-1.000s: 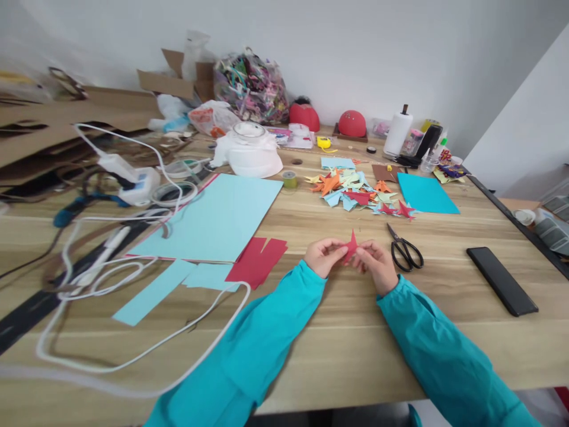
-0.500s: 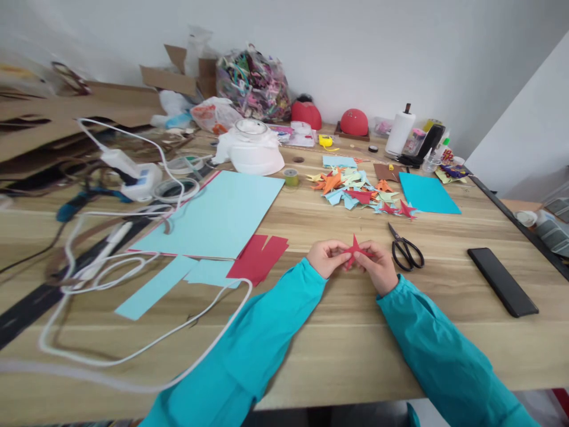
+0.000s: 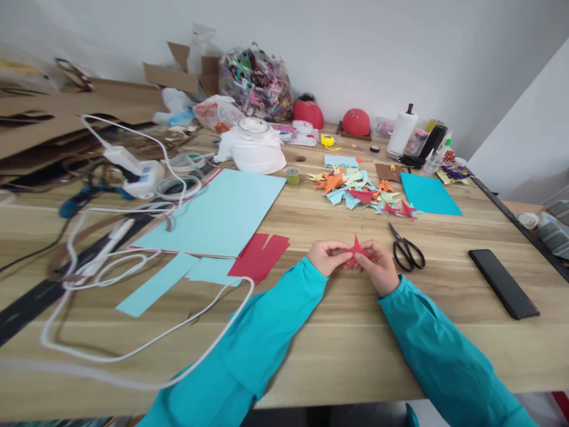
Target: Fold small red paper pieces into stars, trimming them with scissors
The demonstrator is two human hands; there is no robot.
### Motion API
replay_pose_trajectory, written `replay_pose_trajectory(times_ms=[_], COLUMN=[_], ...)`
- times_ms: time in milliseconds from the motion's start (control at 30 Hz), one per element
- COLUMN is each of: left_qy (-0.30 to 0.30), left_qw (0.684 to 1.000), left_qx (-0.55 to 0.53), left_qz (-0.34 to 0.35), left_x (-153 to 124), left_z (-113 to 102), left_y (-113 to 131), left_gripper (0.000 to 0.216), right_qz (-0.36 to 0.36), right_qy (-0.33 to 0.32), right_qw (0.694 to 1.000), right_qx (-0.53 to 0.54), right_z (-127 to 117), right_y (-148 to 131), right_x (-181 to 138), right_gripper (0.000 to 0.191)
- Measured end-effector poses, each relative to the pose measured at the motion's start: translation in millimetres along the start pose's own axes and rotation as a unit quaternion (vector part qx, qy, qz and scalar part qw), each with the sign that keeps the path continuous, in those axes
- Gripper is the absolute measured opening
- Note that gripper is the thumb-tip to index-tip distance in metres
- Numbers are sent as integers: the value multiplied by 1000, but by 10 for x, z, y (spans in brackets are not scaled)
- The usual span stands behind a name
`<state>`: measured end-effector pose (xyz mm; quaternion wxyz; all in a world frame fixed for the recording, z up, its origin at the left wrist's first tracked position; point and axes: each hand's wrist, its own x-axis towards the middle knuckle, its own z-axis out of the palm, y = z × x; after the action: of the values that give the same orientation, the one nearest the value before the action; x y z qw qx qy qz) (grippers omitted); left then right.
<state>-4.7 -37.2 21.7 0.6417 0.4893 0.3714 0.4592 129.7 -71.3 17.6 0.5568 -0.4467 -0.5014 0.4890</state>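
Note:
A small folded red paper star (image 3: 356,249) is pinched between both hands just above the wooden table (image 3: 338,344). My left hand (image 3: 325,258) grips its left side with closed fingers. My right hand (image 3: 379,267) grips its right side, fingers curled. Both arms wear teal sleeves. Black scissors (image 3: 406,250) lie just right of my right hand. Red paper pieces (image 3: 260,258) lie to the left of my left hand.
A pile of folded paper shapes (image 3: 362,193) and a teal sheet (image 3: 427,194) lie further back. A large light-blue sheet (image 3: 217,213), blue strips (image 3: 155,284), white cables (image 3: 133,332), a black phone (image 3: 504,283), a white bowl (image 3: 255,151) and cardboard boxes (image 3: 89,107) surround the work area.
The red paper piece has been turned and opened a little between the fingers, now showing more star points. The hands stay in the same place.

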Motion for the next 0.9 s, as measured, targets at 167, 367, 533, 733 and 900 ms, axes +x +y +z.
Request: replay_pose_trajectory(times_ms=[167,367,533,733,900], left_qy=[3,-8,-36,-45,-43], left_qw=[998,993,981,987,995], left_qx=[-42,-84,-135,-109,-75], left_qz=[-54,-85,-136,-109,-59], left_x=[0,28,38,74,53], left_z=[3,8,26,17,5], left_y=[-8,-23,13,-63,-72], left_gripper=[34,29,23,30,25], right_qz=[8,4,-24,-28,-1], right_qy=[-4,-5,-1,40,36], right_qw=[999,998,998,997,996], right_qx=[32,57,59,56,83], right_z=[9,-4,3,13,-17], right_y=[-43,-13,-5,-47,-13], right_x=[-7,0,-8,-17,-9], right_gripper=[26,19,10,9,10])
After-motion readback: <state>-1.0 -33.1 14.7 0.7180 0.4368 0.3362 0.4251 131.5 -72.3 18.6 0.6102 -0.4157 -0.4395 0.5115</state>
